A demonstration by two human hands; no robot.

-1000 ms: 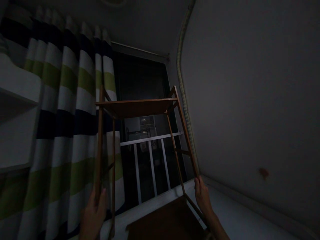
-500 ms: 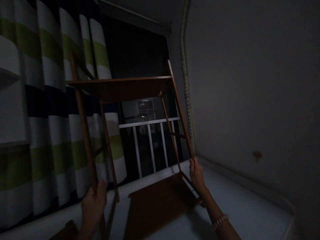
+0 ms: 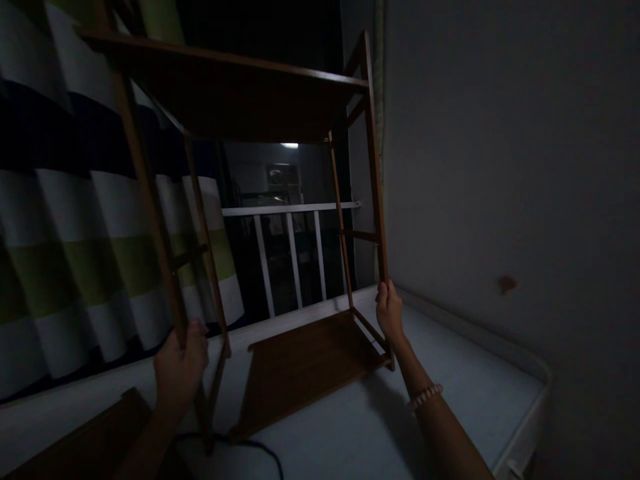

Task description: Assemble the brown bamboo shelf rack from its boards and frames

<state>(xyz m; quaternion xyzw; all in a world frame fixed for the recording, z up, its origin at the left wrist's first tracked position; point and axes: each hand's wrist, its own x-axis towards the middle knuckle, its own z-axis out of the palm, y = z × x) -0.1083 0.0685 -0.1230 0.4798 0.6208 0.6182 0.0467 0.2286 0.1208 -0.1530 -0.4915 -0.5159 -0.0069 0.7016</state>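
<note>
A brown wooden shelf rack (image 3: 376, 167) stands in front of me, its top board (image 3: 235, 87) raised on thin legs. My left hand (image 3: 181, 363) is wrapped round the near left leg, low down. Lower on the near right leg, my right hand (image 3: 389, 310) is closed round the wood; a beaded bracelet (image 3: 425, 397) circles that wrist. Between the legs a brown board (image 3: 310, 370) lies low, close to the white surface (image 3: 345, 427). Whether this board is fastened to the legs I cannot tell.
Another brown board (image 3: 90, 440) lies at the lower left, near a black cable (image 3: 257, 445). Striped curtains (image 3: 100, 220) hang on the left. Behind the rack are a white railing (image 3: 293, 209) and a dark window; a plain wall (image 3: 500, 167) rises on the right.
The rack appears larger and nearer, and its top board sits higher in view. Both hands keep their grip and appear slightly higher. The black cable has come into view.
</note>
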